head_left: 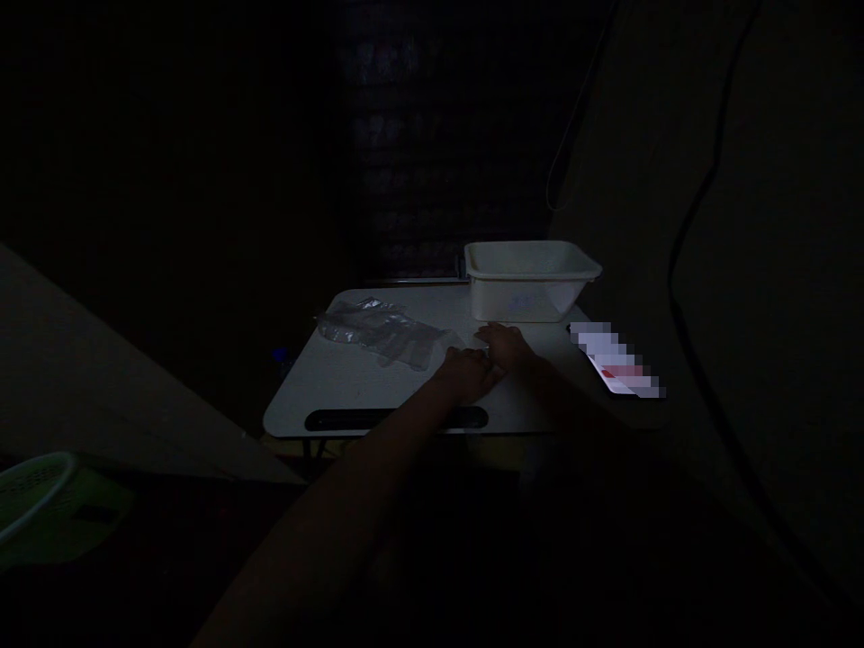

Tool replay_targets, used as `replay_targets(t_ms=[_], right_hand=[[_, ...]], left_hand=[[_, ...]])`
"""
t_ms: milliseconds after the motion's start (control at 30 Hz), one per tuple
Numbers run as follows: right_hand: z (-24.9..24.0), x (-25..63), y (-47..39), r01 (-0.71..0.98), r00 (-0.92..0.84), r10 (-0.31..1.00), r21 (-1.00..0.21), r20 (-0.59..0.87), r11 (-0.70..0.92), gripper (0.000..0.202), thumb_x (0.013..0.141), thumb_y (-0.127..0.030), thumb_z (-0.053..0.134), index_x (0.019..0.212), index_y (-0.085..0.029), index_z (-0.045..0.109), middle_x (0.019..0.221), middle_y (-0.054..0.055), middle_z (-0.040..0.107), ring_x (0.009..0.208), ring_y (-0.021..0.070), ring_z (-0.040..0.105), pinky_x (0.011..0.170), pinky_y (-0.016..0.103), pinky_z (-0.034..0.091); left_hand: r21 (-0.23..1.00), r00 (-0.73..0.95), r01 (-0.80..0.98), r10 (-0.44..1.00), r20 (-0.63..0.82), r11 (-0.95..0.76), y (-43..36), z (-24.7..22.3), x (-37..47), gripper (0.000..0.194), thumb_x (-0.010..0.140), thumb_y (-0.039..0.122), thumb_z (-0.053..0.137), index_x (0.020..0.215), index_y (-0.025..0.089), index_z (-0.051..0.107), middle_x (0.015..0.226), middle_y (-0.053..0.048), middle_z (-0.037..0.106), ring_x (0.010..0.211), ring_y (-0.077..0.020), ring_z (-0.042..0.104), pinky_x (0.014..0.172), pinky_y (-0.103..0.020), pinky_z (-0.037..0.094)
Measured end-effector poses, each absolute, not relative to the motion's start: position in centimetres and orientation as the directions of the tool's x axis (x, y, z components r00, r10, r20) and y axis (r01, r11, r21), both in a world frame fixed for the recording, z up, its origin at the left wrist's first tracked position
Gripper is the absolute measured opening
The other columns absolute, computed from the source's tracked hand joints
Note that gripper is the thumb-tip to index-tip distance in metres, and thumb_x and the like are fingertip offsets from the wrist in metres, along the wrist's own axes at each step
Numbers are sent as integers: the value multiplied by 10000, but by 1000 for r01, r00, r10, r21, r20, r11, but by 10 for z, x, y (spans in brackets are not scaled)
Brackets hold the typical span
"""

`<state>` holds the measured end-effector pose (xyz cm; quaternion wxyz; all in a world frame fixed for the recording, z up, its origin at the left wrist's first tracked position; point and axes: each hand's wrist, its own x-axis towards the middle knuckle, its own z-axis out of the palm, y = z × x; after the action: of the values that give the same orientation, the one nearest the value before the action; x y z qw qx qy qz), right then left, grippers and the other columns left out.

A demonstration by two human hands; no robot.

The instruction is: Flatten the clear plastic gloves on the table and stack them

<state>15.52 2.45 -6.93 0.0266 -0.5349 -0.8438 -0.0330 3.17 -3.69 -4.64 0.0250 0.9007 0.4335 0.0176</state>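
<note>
The scene is very dim. On a small white table (337, 387), a crumpled clear plastic bag (391, 337) lies left of centre, its right end by my hands. My left hand (465, 373) is at the bag's right edge, fingers bent; what they hold, if anything, is too dark to make out. Touching or overlapping it is my right hand (505, 346), its fingers pointing left, just in front of a white plastic basin (519, 299). Whether the right fingers grip anything cannot be seen.
A lit phone (617, 360) rests at the table's right side. Along the front edge runs a black slot (351, 419). A green basket (67, 508) stands low at the left. A dark cable (675, 252) hangs down the right wall.
</note>
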Motion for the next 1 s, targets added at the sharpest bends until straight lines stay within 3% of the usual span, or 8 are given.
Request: replay_targets(t_ms=[300, 1000], right_hand=[[-71, 161, 22, 891, -454, 880, 43, 141, 453, 432, 706, -99, 348, 1110, -164, 486, 1217, 68, 444, 1149, 195, 324, 855, 355, 302], [-68, 156, 25, 915, -402, 912, 20, 82, 402, 388, 717, -117, 329, 1033, -192, 540, 1163, 50, 497, 1108, 201, 373, 830, 357, 331]], left_hand=[[28, 629, 777, 778, -1, -628, -38, -46, 31, 483, 831, 454, 137, 988, 165, 491, 1057, -103, 500, 979, -231, 438, 781, -426, 302], [8, 636, 771, 771, 30, -636, -39, -48, 31, 478, 834, 449, 131, 982, 172, 492, 1025, -90, 513, 961, -220, 450, 748, -392, 329]])
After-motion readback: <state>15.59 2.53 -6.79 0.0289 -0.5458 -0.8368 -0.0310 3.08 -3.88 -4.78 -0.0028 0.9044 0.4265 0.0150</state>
